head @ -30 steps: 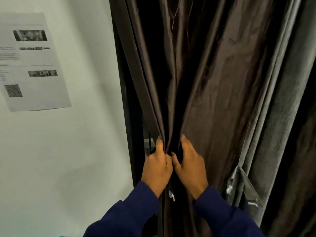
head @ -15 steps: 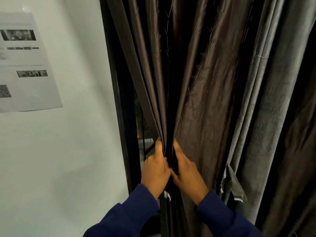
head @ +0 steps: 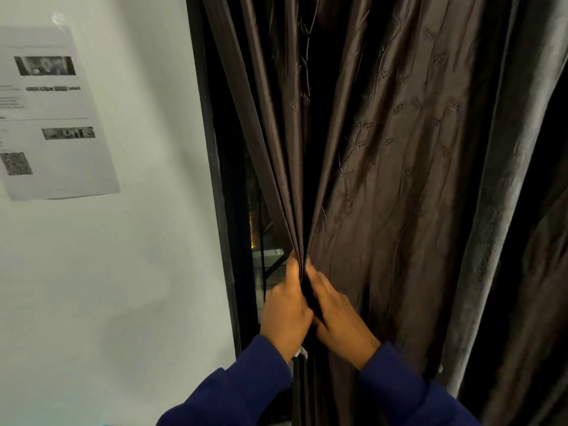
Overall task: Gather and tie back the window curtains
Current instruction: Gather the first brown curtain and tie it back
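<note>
A dark brown embroidered curtain (head: 399,155) hangs in front of me, its left folds pulled together into a narrow bunch. My left hand (head: 284,312) grips that bunch from the left side. My right hand (head: 338,321) grips it from the right, touching the left hand. A small white tag or cord end (head: 301,353) shows just under my left hand. A grey heavier curtain (head: 504,210) hangs to the right of the brown one. Both of my sleeves are dark blue.
A white wall (head: 123,287) fills the left, with a printed paper sheet (head: 52,118) taped on it. The black window frame (head: 215,179) runs down beside the curtain, and a strip of dark glass (head: 261,256) shows between frame and fabric.
The curtain bunch and both hands have shifted slightly rightward away from the frame, uncovering more of the glass strip. The silvery fold at the grey curtain's lower edge is out of sight.
</note>
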